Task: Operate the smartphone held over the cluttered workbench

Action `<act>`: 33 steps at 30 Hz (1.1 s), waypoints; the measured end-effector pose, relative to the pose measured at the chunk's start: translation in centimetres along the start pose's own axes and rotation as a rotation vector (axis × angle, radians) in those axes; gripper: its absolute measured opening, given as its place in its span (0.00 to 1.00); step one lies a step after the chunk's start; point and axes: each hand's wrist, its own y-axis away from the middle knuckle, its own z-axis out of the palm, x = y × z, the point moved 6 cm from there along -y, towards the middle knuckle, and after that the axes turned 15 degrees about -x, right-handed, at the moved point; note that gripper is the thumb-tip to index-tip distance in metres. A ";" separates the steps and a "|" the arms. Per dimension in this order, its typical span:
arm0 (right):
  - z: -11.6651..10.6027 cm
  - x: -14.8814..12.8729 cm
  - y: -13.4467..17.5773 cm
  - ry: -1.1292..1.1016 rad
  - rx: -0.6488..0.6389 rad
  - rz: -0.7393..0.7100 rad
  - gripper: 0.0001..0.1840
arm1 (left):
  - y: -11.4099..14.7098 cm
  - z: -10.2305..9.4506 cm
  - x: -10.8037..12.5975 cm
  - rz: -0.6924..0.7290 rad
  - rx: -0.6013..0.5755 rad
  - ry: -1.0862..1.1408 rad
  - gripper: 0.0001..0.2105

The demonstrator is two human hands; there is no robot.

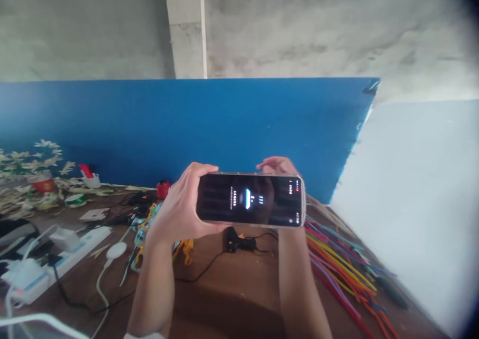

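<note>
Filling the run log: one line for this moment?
left hand: holds phone | right hand: behind phone | phone: sideways, screen lit | below: wooden table

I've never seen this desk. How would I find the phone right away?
Start at the big blue board standing behind the wooden table. In front of it, above the middle of the table, both hands lift the phone sideways: the left hand grips one end, the right hand the other. It is the only dark, glowing screen, unlike the white power strip and colourful sticks nearby.
</note>
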 end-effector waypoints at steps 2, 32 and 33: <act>3.3 0.5 0.4 -0.039 -0.078 0.054 0.09 | -0.2 0.6 0.2 -0.003 -0.076 -0.007 0.42; 5.9 1.5 1.3 -0.168 -0.334 0.214 0.14 | -1.2 2.7 0.6 -0.021 -0.311 0.073 0.42; 5.9 1.7 1.2 -0.162 -0.335 0.200 0.15 | -1.3 2.8 0.5 -0.024 -0.309 0.077 0.42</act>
